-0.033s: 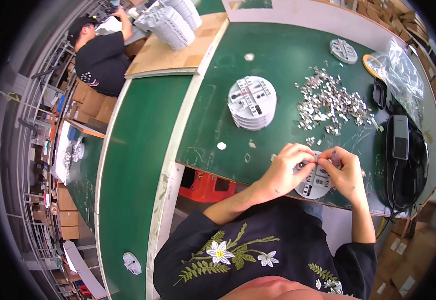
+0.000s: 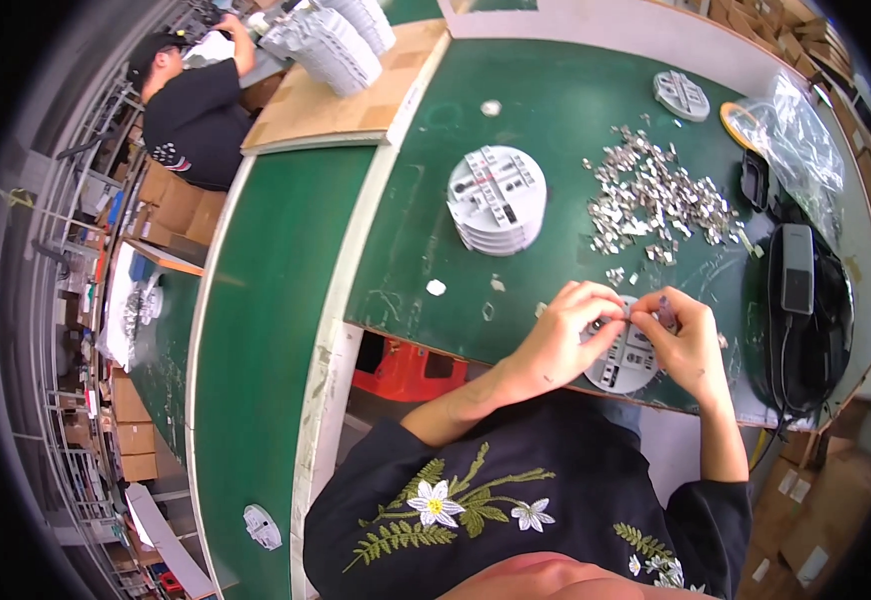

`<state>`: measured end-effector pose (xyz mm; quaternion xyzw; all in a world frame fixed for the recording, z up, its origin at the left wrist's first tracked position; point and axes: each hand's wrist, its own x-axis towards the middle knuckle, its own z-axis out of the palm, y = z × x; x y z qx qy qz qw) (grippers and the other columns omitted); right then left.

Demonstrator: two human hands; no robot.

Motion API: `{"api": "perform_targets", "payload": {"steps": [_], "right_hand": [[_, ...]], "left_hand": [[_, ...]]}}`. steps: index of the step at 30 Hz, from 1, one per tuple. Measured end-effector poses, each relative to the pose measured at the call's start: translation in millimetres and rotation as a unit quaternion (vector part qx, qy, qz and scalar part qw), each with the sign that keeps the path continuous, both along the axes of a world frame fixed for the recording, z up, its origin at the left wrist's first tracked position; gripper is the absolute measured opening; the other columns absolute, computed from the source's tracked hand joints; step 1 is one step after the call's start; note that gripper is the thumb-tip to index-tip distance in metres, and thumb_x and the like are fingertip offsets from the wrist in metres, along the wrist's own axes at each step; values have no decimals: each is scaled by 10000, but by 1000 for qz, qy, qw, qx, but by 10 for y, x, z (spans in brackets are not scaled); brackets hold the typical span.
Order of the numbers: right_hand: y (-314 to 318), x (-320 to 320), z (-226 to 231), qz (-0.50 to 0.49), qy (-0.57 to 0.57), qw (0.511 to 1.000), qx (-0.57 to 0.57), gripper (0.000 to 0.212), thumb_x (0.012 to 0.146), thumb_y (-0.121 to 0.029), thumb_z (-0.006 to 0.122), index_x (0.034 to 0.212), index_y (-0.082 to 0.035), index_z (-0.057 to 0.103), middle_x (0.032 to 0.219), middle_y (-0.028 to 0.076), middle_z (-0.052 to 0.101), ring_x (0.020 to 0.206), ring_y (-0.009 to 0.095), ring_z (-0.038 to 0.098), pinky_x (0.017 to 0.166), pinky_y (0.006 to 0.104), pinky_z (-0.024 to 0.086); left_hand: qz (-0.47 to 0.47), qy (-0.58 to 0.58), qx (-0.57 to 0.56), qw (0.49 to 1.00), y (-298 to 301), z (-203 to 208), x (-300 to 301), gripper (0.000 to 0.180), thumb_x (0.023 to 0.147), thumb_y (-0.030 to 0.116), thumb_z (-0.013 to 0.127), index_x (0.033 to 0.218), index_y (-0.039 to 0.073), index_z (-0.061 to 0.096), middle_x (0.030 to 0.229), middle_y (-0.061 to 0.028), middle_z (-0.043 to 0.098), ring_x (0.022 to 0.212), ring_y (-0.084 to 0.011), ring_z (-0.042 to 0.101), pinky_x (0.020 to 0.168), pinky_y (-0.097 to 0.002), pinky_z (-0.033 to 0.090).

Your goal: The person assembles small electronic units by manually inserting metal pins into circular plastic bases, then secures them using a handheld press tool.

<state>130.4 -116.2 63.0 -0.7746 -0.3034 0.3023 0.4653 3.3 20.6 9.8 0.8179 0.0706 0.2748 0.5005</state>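
A round light-grey plastic disc (image 2: pixel 620 373) with dark slots and raised blocks lies at the table's near edge, under my hands. My left hand (image 2: pixel 566 338) comes over its left side, thumb and forefinger pinched together. From the right, my right hand (image 2: pixel 689 348) pinches close to the left fingertips, over the disc's far part. Whatever sits between the fingertips is too small to make out. Beyond the hands spreads a loose pile of small shiny metal pieces (image 2: pixel 661 200). A stack of similar grey discs (image 2: pixel 501 200) stands to the left of that pile.
Another grey disc (image 2: pixel 682 96) lies at the far right, near a clear plastic bag (image 2: pixel 801 140). A black bag (image 2: pixel 826 340) with a grey device (image 2: pixel 797 268) on it occupies the right edge. A red stool (image 2: pixel 406 372) shows below the table. A co-worker (image 2: pixel 196 120) stands far left.
The whole view has shifted slightly, so things appear a little further left and up. Both hands keep their pinch over the disc, with hardly any movement.
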Motion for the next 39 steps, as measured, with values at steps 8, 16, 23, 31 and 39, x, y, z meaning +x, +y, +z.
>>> {"api": "perform_targets", "payload": {"steps": [8, 16, 23, 31, 39], "right_hand": [[14, -69, -155, 37, -80, 993, 73, 56, 868, 11, 646, 922, -3, 647, 761, 32, 604, 561, 93, 482, 501, 209, 391], [-19, -121, -146, 85, -136, 986, 41, 73, 867, 40, 630, 927, -1, 636, 834, 47, 582, 633, 132, 460, 581, 247, 388], [-4, -120, -173, 117, -182, 976, 28, 111, 857, 61, 622, 952, 4, 631, 865, 60, 586, 629, 155, 466, 583, 259, 400], [4, -170, -192, 127, -252, 959, 32, 203, 819, 105, 618, 994, 4, 632, 887, 73, 591, 634, 182, 496, 598, 271, 428], [13, -251, -200, 132, -304, 943, 27, 261, 776, 131, 612, 1003, 6, 643, 881, 82, 597, 642, 193, 513, 598, 273, 436]], "left_hand": [[-31, 5, 70, 997, 90, 43, -50, 145, 863, -31, 669, 1001, 7, 652, 1084, -71, 653, 878, -210, 586, 757, -305, 492], [-40, 20, 192, 980, 86, 140, -76, 189, 836, -52, 658, 1017, -6, 628, 1075, -86, 618, 858, -235, 587, 766, -326, 501], [-53, 15, 225, 973, 123, 70, -49, 206, 816, -49, 660, 1016, -19, 624, 1059, -91, 600, 860, -235, 582, 765, -324, 498], [-63, 24, 218, 974, 143, 39, -47, 201, 816, -46, 652, 1014, -21, 626, 1057, -89, 590, 858, -234, 571, 766, -325, 499], [-66, 10, 193, 979, 157, 21, -49, 211, 810, -45, 648, 1018, -15, 630, 1062, -89, 591, 863, -235, 572, 773, -330, 500]]}}
